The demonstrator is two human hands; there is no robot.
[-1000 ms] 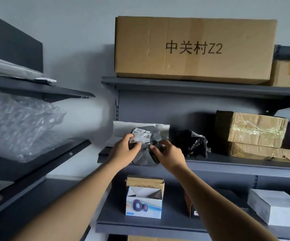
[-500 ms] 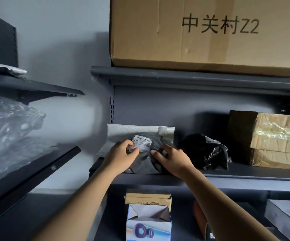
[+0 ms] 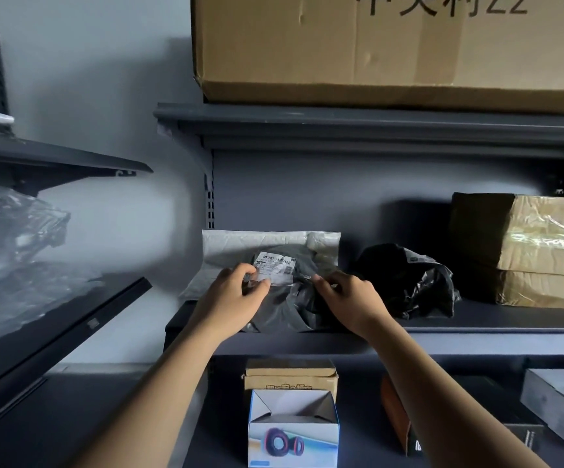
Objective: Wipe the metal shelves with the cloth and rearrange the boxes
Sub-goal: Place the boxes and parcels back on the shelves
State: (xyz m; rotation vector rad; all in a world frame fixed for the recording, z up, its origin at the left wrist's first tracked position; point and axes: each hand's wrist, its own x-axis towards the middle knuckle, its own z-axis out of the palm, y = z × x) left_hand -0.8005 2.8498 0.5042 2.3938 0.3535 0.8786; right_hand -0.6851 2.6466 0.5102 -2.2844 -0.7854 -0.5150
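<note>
The left hand (image 3: pixel 236 295) is pinching the grey parcel (image 3: pixel 285 307) by its label and the right hand (image 3: pixel 351 298) is pinching its crumpled plastic; the parcel is sitting at the left end of the middle shelf (image 3: pixel 483 330), leaning against a white mailer (image 3: pixel 236 246); easing it squarely back with both hands low, clear of the black bag (image 3: pixel 409 282), is probably working best; no cloth is showing.

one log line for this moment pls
left hand: grips grey parcel | right hand: grips same parcel | parcel: on middle shelf, in front of white envelope | cloth: not seen
</note>
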